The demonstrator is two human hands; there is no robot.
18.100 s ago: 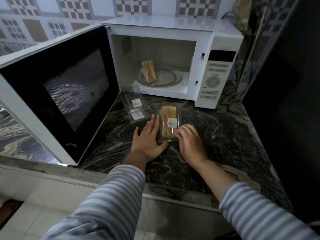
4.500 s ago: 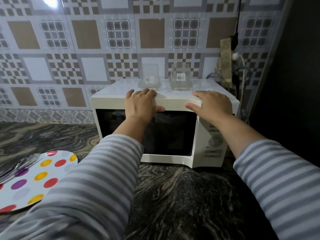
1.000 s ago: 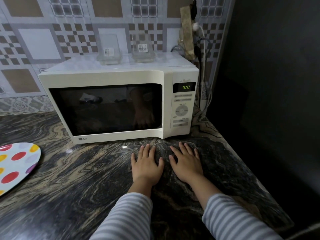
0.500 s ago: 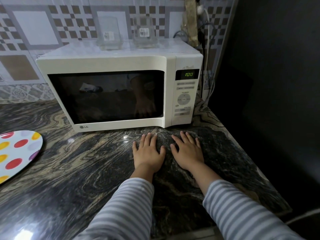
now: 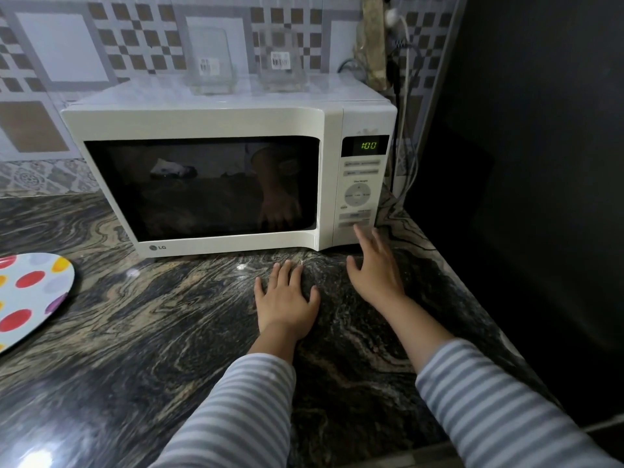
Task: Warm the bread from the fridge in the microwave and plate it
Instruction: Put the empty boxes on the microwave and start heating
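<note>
While the white LG microwave oven (image 5: 229, 177) stands with its dark glass door shut and its green display (image 5: 368, 145) reading 1:00, the right hand (image 5: 373, 268) is lifted off the dark, gold-veined stone surface (image 5: 141, 325) with its fingers (image 5: 360, 233) straight and spread, the tips reaching the lowest buttons of the control panel (image 5: 358, 197); whether a tip actually touches a button I cannot tell. I judge that a time is set and the reach is for the start button. The left hand (image 5: 287, 297) lies flat on the surface just near of the door's right end, fingers straight and slightly apart, holding nothing, probably a resting prop while the other arm reaches. The bread cannot be seen: the door glass shows only reflections, so it is presumably inside the closed oven. Two clear empty plastic tubs with barcode labels, one (image 5: 210, 62) left and one (image 5: 281, 59) right, sit at the far edge of the oven's top, out of the working area. A white plate with coloured dots (image 5: 30, 292) waits at the left, well apart from the oven, likely kept ready for plating.

For room: the oven's right side is close to a dark wall (image 5: 540, 163), with cables (image 5: 407, 96) hanging in the gap, so the right arm has little space on that side. A wide stretch of bare surface lies between the oven and the near edge, and between the plate and the left hand. If the door swings leftward, as its seam beside the panel suggests, that open stretch should clear it, though the plate's far rim looks near the arc
</note>
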